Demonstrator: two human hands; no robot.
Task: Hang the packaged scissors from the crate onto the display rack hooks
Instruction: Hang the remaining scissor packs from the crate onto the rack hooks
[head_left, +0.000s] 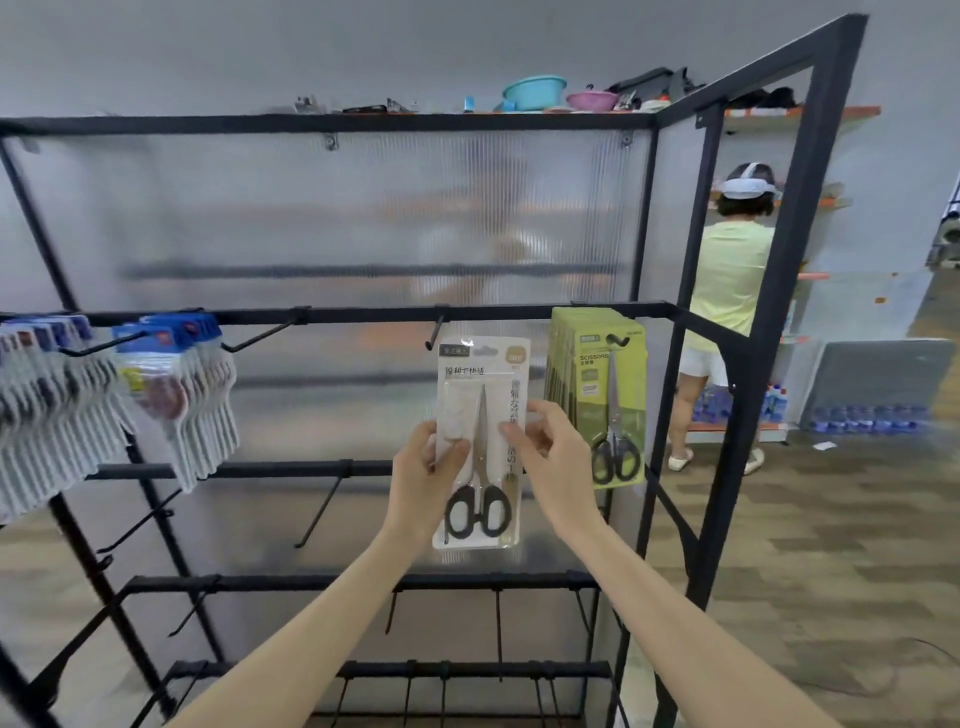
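White scissors pack (480, 441) held upright before display rack (363, 315), top just below empty hook (435, 332). Left hand (426, 475) gripping left edge; right hand (545, 462) pinching right edge. Green scissors packs (597, 395) hanging just right.

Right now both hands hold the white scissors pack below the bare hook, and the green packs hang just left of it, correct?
Not quite. In the head view the green packs hang right of the bare hook, not left. Left hand and right hand do hold the white scissors pack below it.
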